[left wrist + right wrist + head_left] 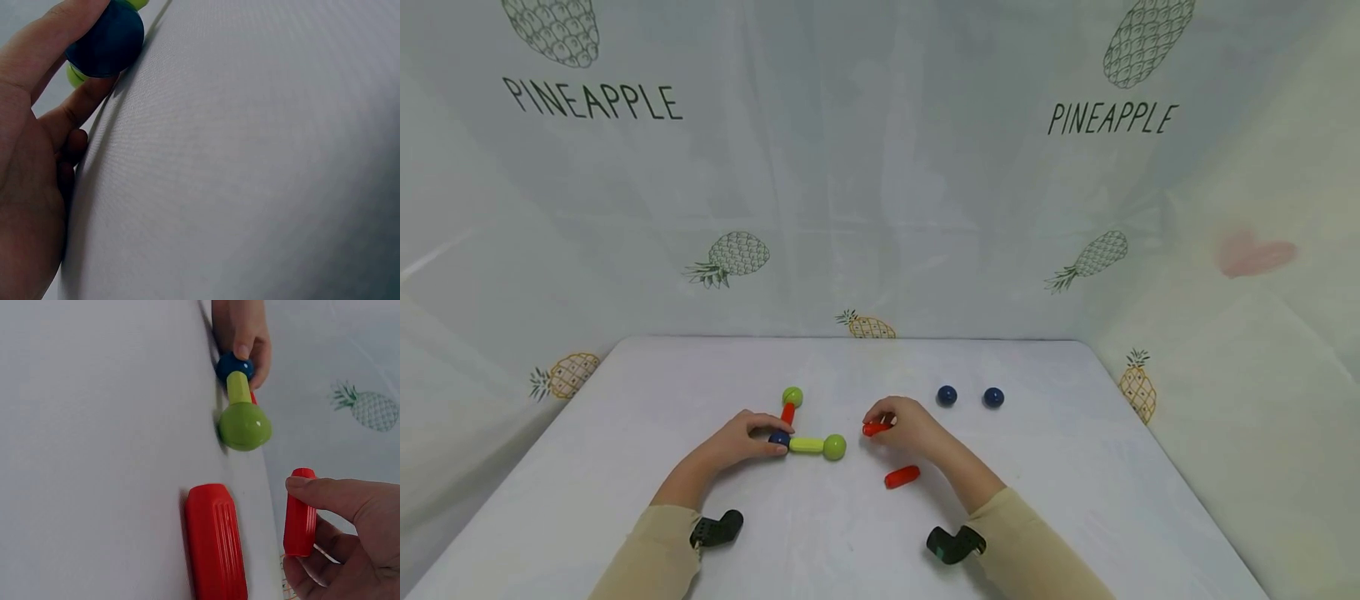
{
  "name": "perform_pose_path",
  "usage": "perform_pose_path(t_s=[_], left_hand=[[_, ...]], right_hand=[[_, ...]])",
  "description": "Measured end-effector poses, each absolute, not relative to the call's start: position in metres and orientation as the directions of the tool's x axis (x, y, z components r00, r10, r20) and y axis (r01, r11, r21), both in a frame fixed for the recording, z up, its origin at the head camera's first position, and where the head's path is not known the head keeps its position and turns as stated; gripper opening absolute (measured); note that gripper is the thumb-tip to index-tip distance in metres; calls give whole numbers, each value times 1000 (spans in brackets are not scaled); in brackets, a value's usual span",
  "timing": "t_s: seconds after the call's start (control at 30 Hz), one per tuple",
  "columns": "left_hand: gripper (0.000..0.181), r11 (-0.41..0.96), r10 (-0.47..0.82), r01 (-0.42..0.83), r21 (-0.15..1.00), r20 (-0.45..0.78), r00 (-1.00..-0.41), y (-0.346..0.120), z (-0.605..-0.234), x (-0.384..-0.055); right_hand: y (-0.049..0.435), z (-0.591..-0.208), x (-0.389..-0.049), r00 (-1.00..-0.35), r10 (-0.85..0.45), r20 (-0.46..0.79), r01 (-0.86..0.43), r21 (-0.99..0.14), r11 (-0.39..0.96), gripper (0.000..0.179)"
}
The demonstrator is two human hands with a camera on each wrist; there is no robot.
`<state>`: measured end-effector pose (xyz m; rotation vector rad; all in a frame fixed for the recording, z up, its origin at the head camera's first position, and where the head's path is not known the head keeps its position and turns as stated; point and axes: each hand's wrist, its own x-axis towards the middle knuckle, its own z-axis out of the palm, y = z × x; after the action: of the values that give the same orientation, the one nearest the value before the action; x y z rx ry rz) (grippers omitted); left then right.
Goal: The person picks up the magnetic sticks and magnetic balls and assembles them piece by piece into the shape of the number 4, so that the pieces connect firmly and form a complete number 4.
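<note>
Between thumb and fingers my left hand (741, 439) pinches a dark blue ball (109, 40) at the corner of a joined piece. From that ball a yellow-green rod (807, 446) runs right to a green ball (834, 447). A short red rod (787, 413) leads from the corner to another green ball (792, 397) farther back. My right hand (910, 425) holds a loose red rod (300, 512) by thumb and fingers, just right of the joined piece. A second red rod (215, 544) lies on the table below that hand.
Two dark blue balls, one (947, 396) beside the other (993, 397), sit at the back right of the white table (1075, 500). A pineapple-print curtain (880, 167) hangs behind the table. Each wrist carries a black camera mount, such as the left one (717, 528).
</note>
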<state>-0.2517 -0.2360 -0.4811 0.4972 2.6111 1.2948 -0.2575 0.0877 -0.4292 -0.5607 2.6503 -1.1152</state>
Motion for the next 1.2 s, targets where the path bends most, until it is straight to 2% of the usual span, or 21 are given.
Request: perform_pose_path(t_s=[0.13,0.37,1.2], left_hand=[[28,550,402,243,799,2,-916,-237,-482,-253],[29,561,375,211,801,-19,-927,-236,-481,-251],[28,543,418,261,798,13,-909,-236,-480,-254]], right_hand=[[83,-427,-258,-902,-430,-24,-278,-731,623,21],[76,-423,-258,-901,-434,12,-299,-742,600,20],[48,-416,-272,-923,-384,10,-221,-832,509,26]])
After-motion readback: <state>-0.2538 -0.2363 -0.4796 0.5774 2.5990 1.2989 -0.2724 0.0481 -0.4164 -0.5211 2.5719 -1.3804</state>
